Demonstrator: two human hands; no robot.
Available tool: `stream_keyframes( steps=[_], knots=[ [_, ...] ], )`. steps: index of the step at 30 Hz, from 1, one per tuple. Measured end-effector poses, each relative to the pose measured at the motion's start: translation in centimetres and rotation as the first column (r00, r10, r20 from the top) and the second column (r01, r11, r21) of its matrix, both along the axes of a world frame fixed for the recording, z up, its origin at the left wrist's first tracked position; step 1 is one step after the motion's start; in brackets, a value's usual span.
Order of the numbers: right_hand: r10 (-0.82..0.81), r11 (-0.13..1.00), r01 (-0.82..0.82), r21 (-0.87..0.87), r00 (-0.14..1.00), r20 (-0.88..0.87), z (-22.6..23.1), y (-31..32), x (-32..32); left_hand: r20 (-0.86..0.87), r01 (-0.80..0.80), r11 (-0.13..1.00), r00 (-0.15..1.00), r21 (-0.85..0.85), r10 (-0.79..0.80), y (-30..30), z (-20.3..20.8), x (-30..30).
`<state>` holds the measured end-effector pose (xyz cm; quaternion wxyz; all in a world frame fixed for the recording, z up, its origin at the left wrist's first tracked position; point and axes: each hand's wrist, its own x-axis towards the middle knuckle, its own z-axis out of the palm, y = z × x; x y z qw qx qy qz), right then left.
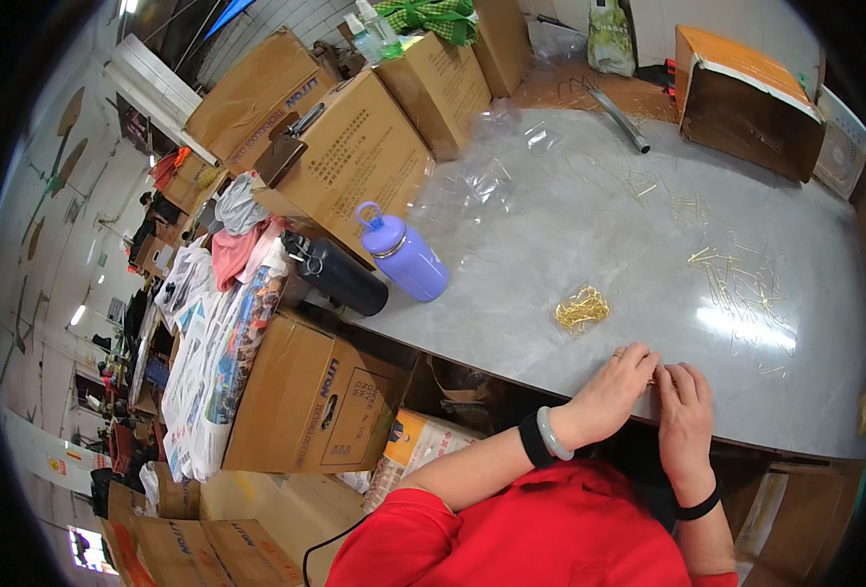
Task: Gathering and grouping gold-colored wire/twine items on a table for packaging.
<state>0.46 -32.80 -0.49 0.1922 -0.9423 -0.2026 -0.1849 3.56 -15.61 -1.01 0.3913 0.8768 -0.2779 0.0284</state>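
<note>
Close together at the near edge of the grey tabletop, my hands meet at the fingertips. My left hand, with a bracelet and a black band at its wrist, has its fingers bent and pinched. Beside it my right hand is curled, its thumb side toward the left fingers. Whatever they pinch between them is too small and hidden to name. Just beyond the left hand lies a dense heap of thin gold wire pieces. More gold wire pieces lie scattered loosely to the far right of it.
A purple bottle and a black bottle stand at the table's left edge. Cardboard boxes line the far left, with crumpled clear plastic beside them. Farther back are a metal whisk and an orange-topped box.
</note>
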Motion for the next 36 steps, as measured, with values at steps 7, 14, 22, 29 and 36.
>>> stream_keyframes(
  steps=[7,14,22,29,36],
  knots=[
    [-0.106,0.994,0.104,0.043,0.994,0.04,-0.5,-4.2,2.2,0.087,-0.093,0.976,0.993,0.196,0.077,7.6,4.6,10.1],
    [-0.114,0.983,0.105,0.148,0.992,0.056,-0.1,-3.7,1.6,0.422,-0.567,0.627,0.822,0.535,0.383,16.2,5.4,26.9],
    [-0.112,0.981,0.108,0.16,0.994,0.018,-0.3,-4.0,1.8,0.386,-0.456,0.629,0.886,0.63,0.255,16.8,4.2,29.5],
    [-0.18,0.974,0.169,0.148,0.982,0.059,-0.4,-3.9,2.5,-0.091,-0.226,0.97,0.972,-0.095,0.217,12.4,12.3,16.6],
    [-0.1,0.984,0.098,0.146,0.995,0.007,-0.6,-3.7,1.5,-0.793,-0.4,0.703,0.114,-0.588,-0.599,7.0,4.0,-4.2]
  ],
)
